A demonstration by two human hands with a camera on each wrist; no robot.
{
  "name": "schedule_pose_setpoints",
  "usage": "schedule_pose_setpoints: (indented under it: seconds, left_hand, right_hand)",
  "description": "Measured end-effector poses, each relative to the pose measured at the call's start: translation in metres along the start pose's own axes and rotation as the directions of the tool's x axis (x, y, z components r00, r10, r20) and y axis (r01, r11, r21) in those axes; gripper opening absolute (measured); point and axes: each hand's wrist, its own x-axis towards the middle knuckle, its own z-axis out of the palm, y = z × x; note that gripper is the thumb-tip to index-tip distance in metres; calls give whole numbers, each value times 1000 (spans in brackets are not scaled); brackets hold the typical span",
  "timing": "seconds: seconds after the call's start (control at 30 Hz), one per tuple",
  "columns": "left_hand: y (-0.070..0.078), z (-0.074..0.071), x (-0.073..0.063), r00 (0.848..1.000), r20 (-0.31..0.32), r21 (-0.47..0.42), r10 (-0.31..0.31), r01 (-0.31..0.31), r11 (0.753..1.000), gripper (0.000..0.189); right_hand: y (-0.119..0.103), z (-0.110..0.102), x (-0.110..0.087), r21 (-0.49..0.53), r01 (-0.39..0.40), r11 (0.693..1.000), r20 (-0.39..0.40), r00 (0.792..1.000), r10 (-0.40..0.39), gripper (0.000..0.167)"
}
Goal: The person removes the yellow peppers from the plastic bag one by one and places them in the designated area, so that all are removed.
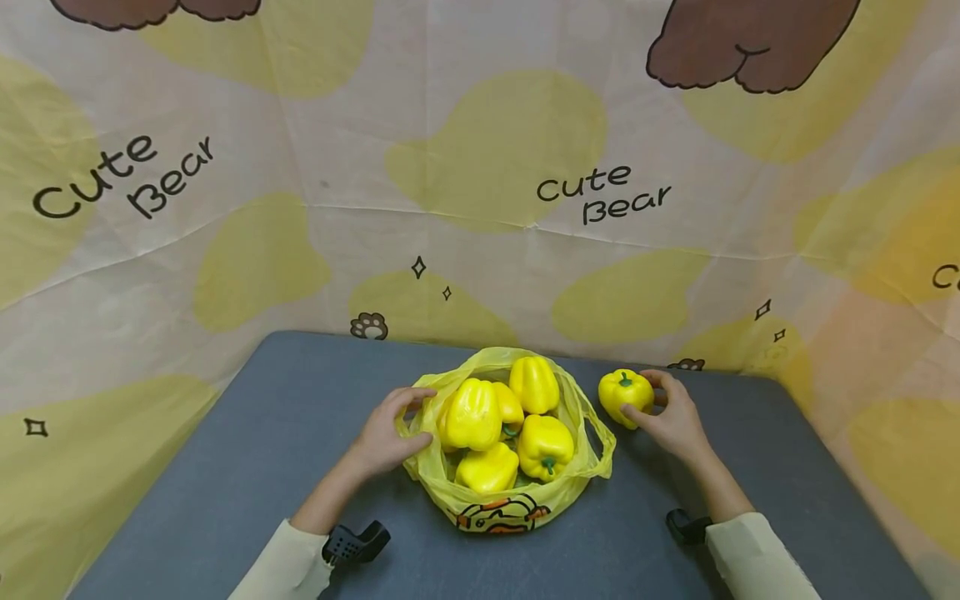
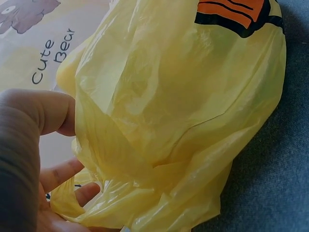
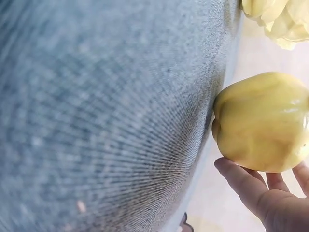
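Observation:
A yellow plastic bag stands with its mouth spread wide and several yellow bell peppers inside. At its left rim my left hand holds the bag's edge between thumb and fingers. The left wrist view shows the bag's crumpled side filling the picture, with part of the plastic passing over the fingers. To the right of the bag, my right hand grips a single yellow bell pepper from its right side. Thumb and fingertips touch this pepper in the right wrist view.
A dark grey table lies under everything. Behind it hangs a cloth backdrop with bear prints and yellow patches. The bag's right handle loop sticks out toward the right hand.

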Motion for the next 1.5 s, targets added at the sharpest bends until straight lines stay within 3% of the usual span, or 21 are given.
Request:
schedule_pose_setpoints:
  seconds: [0.2,0.53,1.0,1.5]
  left_hand:
    - [0,1,0,1000,1,-31,-10,10,999,54]
    - [6,0,0,994,37,-91,-107,110,990,61]
    - [5,0,-1,994,40,-110,-97,101,989,62]
    - [6,-2,-1,996,39,-119,-84,88,989,60]
  right_hand:
    - [0,-4,-2,13,-30,999,-4,1000,30,67]
    - [5,-9,-5,-13,-26,1000,7,1000,26,70]
    - [3,-5,-5,-27,-78,997,35,996,79,70]
    - [-24,-3,-12,18,-16,1000,-34,999,17,64]
